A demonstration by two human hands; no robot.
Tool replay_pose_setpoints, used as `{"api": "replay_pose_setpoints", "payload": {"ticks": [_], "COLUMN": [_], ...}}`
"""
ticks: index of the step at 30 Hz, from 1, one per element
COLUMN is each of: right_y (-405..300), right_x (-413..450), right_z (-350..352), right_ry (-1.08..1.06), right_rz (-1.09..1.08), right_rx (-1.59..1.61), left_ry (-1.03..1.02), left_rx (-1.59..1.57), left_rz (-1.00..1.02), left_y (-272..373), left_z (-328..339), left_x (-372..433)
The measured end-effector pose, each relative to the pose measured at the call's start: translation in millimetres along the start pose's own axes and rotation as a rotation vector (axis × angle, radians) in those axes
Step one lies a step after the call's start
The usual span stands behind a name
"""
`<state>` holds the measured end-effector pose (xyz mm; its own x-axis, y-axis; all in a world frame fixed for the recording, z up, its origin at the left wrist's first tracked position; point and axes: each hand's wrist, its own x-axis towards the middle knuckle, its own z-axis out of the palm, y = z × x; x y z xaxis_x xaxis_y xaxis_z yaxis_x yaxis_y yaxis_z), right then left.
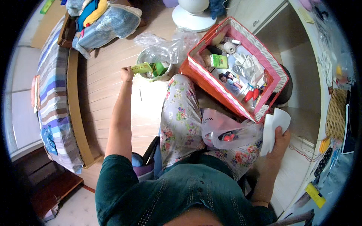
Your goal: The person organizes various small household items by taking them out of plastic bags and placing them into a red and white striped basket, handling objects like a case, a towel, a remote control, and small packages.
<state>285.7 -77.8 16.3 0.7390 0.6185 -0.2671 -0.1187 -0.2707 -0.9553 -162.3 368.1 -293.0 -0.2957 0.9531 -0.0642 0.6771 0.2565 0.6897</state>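
Observation:
My left hand is closed on the end of a yellow-green wrapper, held out over the rim of a round bin lined with clear plastic. Inside the bin lies a green packet. My right hand holds folded white sheets, whose material I cannot tell, beside my knee. A red, pink and white woven basket stands in front of me; it holds a green-and-white packet, a white roll, a picture of two people and red-handled items. A translucent plastic bag rests on my lap.
A bed with a striped cover is at the left. Clothes lie on a chair with a blue cover at the upper left. A white round base stands beyond the bin. An open cabinet and cluttered surface with a wicker basket are at the right.

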Motion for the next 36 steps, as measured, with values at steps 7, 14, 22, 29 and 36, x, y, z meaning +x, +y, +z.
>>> {"api": "replay_pose_setpoints", "payload": {"ticks": [7,14,22,29,36], "right_y": [-15.1,-51.9,-65.5,-74.9,-82.1], "right_x": [13.2,13.0,-11.4,-36.5,-46.4], "right_z": [45.9,82.0,71.0,48.0,36.4], "right_ry": [0.063,-0.133,-0.442,-0.458,-0.368], "right_rz": [-0.172,-0.292,-0.307,-0.254,-0.306], "right_rx": [-0.152,0.023,0.310,0.499,0.625], "left_ry": [-0.406,-0.213,-1.120,-1.301,-1.449], "left_rx": [0.307,-0.270,-0.801,-1.154,-1.314], "left_rz": [-0.012,0.342,0.668,0.136,0.023], "left_y": [47.2,141.6,374.7,376.1,383.4], "left_z": [8.8,-34.9,-150.3,-144.3,-149.4], "left_x": [-15.7,-51.4,-346.8,-383.4,-404.0]}}
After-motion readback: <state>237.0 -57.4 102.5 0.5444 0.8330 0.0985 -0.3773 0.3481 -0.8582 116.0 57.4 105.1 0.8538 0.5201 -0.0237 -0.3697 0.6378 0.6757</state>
